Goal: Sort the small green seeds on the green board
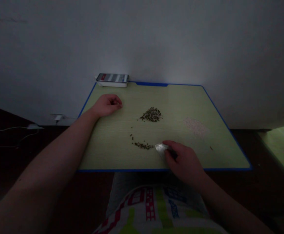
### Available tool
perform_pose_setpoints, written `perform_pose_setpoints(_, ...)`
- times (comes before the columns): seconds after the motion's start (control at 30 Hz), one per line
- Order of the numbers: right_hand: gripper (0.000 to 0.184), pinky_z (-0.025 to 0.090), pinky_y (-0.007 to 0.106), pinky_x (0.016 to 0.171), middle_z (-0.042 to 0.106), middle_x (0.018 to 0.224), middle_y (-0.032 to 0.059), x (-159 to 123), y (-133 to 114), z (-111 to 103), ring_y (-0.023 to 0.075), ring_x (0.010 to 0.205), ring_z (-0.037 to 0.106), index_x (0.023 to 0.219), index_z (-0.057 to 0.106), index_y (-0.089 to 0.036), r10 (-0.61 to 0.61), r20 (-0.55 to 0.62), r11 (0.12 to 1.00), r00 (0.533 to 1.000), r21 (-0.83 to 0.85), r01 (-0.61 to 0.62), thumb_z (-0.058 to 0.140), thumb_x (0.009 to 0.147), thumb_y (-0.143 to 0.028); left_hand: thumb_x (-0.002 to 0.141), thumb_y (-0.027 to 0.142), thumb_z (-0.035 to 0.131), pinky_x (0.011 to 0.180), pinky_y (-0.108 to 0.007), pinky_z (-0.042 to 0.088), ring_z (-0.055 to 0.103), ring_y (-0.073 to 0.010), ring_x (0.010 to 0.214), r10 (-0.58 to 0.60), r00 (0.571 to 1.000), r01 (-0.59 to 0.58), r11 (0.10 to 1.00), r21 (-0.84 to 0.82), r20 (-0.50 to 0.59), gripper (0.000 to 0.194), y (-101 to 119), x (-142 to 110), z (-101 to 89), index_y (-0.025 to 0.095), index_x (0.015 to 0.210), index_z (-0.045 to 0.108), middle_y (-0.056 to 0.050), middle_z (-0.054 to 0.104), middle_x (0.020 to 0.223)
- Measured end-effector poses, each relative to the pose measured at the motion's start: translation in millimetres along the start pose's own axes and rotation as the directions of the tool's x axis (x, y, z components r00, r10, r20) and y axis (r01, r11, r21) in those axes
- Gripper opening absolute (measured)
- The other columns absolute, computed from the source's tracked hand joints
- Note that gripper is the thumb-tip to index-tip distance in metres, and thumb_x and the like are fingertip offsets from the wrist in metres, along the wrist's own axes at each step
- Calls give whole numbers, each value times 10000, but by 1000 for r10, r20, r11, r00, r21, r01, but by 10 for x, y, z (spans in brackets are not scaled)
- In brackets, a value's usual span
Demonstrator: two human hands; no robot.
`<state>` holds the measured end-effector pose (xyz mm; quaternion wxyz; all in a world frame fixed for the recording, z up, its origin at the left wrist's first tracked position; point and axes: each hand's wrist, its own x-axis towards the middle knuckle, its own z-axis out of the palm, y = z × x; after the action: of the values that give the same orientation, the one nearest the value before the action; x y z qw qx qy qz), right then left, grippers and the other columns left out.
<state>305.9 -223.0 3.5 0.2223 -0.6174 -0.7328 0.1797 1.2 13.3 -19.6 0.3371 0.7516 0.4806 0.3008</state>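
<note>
My right hand [184, 159] pinches a small, shiny, clear plastic piece [160, 148], perhaps a little bag, near the table's front edge. Its tip is beside a thin row of small dark grains [143, 146]. A larger heap of dark grains with pale bits among them [152, 114] sits near the middle of the table. To the right, pale grains [196, 127] are spread in a flat patch. My left hand [107, 104] rests on the left side of the table with its fingers curled in. Whatever its fingertips may hold is too small to make out.
The pale green table [176, 97] has a blue rim and stands against a grey wall. A phone [112, 77] lies on a white box [114, 84] at the back left corner. One small brown sliver [211, 148] lies at right. A plug and cables [34, 126] are at left.
</note>
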Motion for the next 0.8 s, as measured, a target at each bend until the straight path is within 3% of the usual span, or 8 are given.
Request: perform_pose_setpoints(0.8, 334, 577, 360, 755, 784, 968, 101, 125, -7, 2, 223, 794, 733, 1115, 711, -167, -35, 63, 997, 997, 70, 30, 505, 857, -214, 644, 314, 701, 485, -228, 322, 426, -85, 502, 29, 1000, -28, 999, 24, -4, 189, -2, -4, -5, 159, 748, 672, 33, 508, 544)
